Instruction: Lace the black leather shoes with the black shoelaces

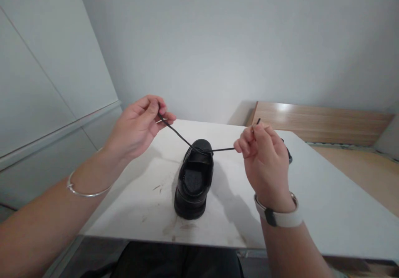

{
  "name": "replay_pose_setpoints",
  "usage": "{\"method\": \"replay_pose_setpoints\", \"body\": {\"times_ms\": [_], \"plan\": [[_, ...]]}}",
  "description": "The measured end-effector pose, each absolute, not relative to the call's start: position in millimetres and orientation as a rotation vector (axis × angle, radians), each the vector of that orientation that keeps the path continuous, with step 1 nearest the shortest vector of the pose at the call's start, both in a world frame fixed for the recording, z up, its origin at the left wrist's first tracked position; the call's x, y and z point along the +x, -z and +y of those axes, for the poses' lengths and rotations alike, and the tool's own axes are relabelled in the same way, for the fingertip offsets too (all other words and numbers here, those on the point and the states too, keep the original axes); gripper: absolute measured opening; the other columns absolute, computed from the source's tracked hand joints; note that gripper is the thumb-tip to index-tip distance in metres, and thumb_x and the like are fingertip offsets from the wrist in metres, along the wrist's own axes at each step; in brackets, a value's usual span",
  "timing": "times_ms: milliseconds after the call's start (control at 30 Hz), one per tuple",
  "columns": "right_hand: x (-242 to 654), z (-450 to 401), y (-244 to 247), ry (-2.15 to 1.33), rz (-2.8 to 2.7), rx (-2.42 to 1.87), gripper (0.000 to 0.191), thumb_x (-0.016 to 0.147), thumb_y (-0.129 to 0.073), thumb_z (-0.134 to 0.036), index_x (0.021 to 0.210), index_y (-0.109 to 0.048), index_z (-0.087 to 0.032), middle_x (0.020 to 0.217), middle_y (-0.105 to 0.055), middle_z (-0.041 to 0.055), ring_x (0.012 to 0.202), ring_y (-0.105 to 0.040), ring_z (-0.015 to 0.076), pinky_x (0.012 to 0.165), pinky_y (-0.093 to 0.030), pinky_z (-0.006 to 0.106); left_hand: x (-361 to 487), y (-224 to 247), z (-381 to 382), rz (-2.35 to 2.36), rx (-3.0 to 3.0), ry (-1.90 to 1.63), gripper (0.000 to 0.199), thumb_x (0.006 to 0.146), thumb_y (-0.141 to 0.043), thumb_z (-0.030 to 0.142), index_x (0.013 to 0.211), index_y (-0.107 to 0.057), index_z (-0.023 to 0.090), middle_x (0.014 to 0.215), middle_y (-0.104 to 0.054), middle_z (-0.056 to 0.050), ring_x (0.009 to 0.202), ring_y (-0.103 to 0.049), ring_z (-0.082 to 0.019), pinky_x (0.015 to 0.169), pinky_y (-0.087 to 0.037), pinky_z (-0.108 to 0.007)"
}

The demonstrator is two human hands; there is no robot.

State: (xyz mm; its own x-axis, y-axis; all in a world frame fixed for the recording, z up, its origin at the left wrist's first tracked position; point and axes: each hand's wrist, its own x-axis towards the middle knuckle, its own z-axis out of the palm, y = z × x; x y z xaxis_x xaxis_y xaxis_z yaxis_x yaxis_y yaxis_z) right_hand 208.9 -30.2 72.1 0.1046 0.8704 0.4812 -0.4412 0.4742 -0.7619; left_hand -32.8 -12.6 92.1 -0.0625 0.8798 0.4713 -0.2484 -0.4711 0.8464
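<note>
A black shoe (pixel 193 182) stands upright on the white table, its heel toward me and its toe pointing away. From its front a thin black shoelace (pixel 177 133) runs out to both sides. My left hand (pixel 140 122) pinches one end between thumb and fingers, raised up and left of the shoe. The other end is held in my right hand (pixel 263 153), with the lace's tip poking out above the thumb. Both stretches of lace look fairly taut. Where they meet at the shoe, the crossing is too small to make out fully.
Behind my right hand a black object (pixel 289 155) is mostly hidden. The white table (pixel 327 211) has brownish smudges near the shoe. A wooden board (pixel 318 122) stands at the back right against a grey wall (pixel 218 41). White panels (pixel 46 62) line the left.
</note>
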Motion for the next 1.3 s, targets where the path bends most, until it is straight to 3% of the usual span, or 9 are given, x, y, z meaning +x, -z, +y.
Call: {"method": "replay_pose_setpoints", "body": {"times_ms": [133, 267, 500, 633, 767, 900, 967, 1300], "plan": [[241.7, -21.6, -47.6, -0.98, -0.908, -0.642, 0.038, 0.083, -0.067, -0.021, 0.062, -0.036, -0.019, 0.058, -0.033, -0.008, 0.047, -0.028, 0.0038, 0.045, -0.026, 0.019, -61.3, -70.3, -4.4, 0.792, 1.209, -1.623, 0.019, 0.099, -0.049, 0.015, 0.084, -0.059, 0.015, 0.063, -0.045, 0.002, 0.047, -0.035, -0.005, 0.046, -0.027, -0.018], [272.0, -14.4, -23.6, -0.912, -0.798, -0.715, 0.039, 0.078, -0.069, -0.019, 0.059, -0.035, -0.019, 0.059, -0.032, -0.0077, 0.049, -0.028, 0.0043, 0.044, -0.026, 0.019, -88.8, -47.2, 5.2, 0.967, 1.192, -1.714, 0.018, 0.097, -0.05, 0.011, 0.084, -0.061, 0.014, 0.059, -0.039, 0.003, 0.047, -0.028, -0.005, 0.045, -0.017, -0.019], [293.0, -15.4, 3.9, -0.861, -0.788, -0.795, 0.043, 0.075, -0.072, -0.018, 0.058, -0.032, -0.019, 0.057, -0.029, -0.0088, 0.049, -0.027, 0.0046, 0.045, -0.028, 0.018, -109.3, -20.0, 20.1, 1.077, 1.239, -1.759, 0.007, 0.09, -0.059, 0.012, 0.094, -0.065, 0.014, 0.067, -0.06, 0.0, 0.05, -0.032, -0.006, 0.049, -0.024, -0.021], [292.3, -14.8, 7.6, -0.799, -0.818, -0.811, 0.042, 0.078, -0.074, -0.027, 0.061, -0.037, -0.02, 0.054, -0.03, -0.0097, 0.048, -0.029, 0.0046, 0.045, -0.029, 0.019, -110.6, -19.1, 19.4, 1.134, 1.342, -1.705, 0.008, 0.088, -0.064, 0.014, 0.095, -0.066, 0.014, 0.073, -0.069, -0.002, 0.052, -0.039, -0.008, 0.054, -0.031, -0.023], [285.6, -16.0, 8.3, -0.698, -0.953, -0.876, 0.027, 0.081, -0.075, -0.034, 0.078, -0.052, -0.019, 0.058, -0.043, -0.0082, 0.049, -0.039, 0.0054, 0.048, -0.034, 0.02, -103.7, -22.1, 10.8, 1.278, 1.646, -1.458, 0.015, 0.087, -0.071, 0.025, 0.098, -0.069, 0.014, 0.087, -0.075, -0.006, 0.062, -0.048, -0.011, 0.06, -0.037, -0.025], [271.0, -20.6, 6.9, -0.686, -1.229, -0.973, 0.021, 0.084, -0.071, -0.035, 0.09, -0.058, -0.019, 0.069, -0.057, -0.0035, 0.057, -0.052, 0.0076, 0.055, -0.043, 0.021, -86.2, -27.6, 0.7, 1.283, 2.013, -1.125, 0.028, 0.093, -0.062, 0.04, 0.106, -0.069, 0.017, 0.097, -0.076, -0.008, 0.081, -0.065, -0.017, 0.068, -0.045, -0.027], [261.9, -21.8, 6.4, -0.738, -1.346, -0.971, 0.021, 0.085, -0.07, -0.035, 0.093, -0.058, -0.02, 0.074, -0.062, -0.0014, 0.062, -0.057, 0.0088, 0.058, -0.046, 0.022, -75.4, -31.1, -3.2, 1.257, 2.146, -1.013, 0.027, 0.095, -0.058, 0.041, 0.104, -0.07, 0.018, 0.098, -0.076, -0.007, 0.088, -0.068, -0.018, 0.074, -0.047, -0.027], [241.9, -12.4, 16.3, -0.935, -1.622, -1.104, 0.026, 0.085, -0.065, -0.044, 0.092, -0.063, -0.019, 0.084, -0.07, 0.0052, 0.075, -0.069, 0.0178, 0.072, -0.054, 0.032, -44.2, -28.7, -3.4, 1.169, 2.52, -0.684, 0.02, 0.096, -0.052, 0.024, 0.1, -0.071, 0.019, 0.094, -0.075, -0.003, 0.082, -0.067, -0.015, 0.074, -0.048, -0.025]]}}
